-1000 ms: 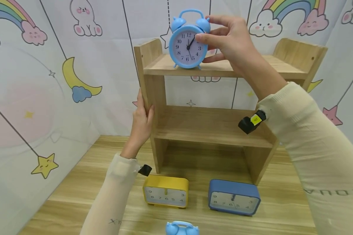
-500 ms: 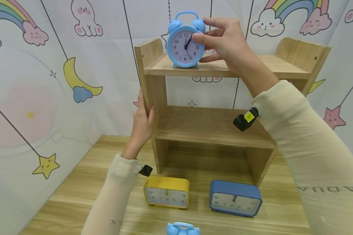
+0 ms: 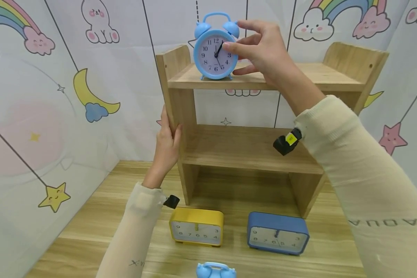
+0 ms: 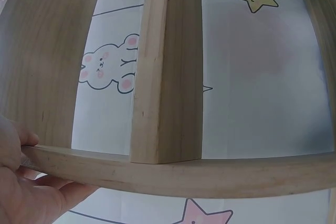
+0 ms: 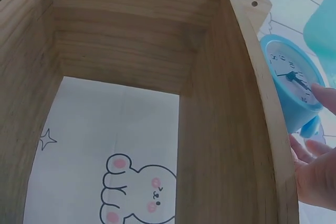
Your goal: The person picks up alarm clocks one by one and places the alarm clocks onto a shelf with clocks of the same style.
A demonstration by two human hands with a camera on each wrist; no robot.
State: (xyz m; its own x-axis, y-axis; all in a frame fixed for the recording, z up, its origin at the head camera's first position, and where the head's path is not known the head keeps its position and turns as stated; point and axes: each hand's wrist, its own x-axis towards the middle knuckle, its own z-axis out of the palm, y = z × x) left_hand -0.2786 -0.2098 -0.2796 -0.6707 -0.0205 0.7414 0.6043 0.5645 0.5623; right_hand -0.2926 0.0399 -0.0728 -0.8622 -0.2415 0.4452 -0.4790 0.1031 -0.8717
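- Clock (image 3: 215, 52): stands upright on its small feet at the left end of the shelf unit's top board, near the front edge. Risk, as I judge it: a nudge forward from the fingers could tip it off the edge onto the table below, where other clocks lie.
- Second risk: the feet look narrow; if the hand leaves while the clock is off balance, it may rock or roll onto its face.
- Look of the clock: round, light blue, pale dial with black numerals and hands, two bells and a loop handle on top. The right wrist view shows its face (image 5: 291, 80) past the shelf's side panel.
- Right hand (image 3: 264, 50): thumb and fingers curl round the clock's right side, thumb tip on the dial rim, index finger by the right bell. The grasp looks light.
- Left hand (image 3: 166, 143): fingers wrap the shelf's left upright at mid height, bracing it. The left wrist view shows the palm (image 4: 23, 192) under a board edge. Should this hold slip, the shelf could shift and jar the clock.
- Shelf (image 3: 250, 152): light wood, with an open middle board and open space beneath, standing on a wooden table (image 3: 90, 224).
- In front of the shelf: a yellow clock (image 3: 196, 227), a dark blue clock (image 3: 277, 233), and the top of another light blue one (image 3: 215, 270) at the bottom edge of the head view.
- Behind: a white backdrop with rainbows, stars, moon, bunnies.
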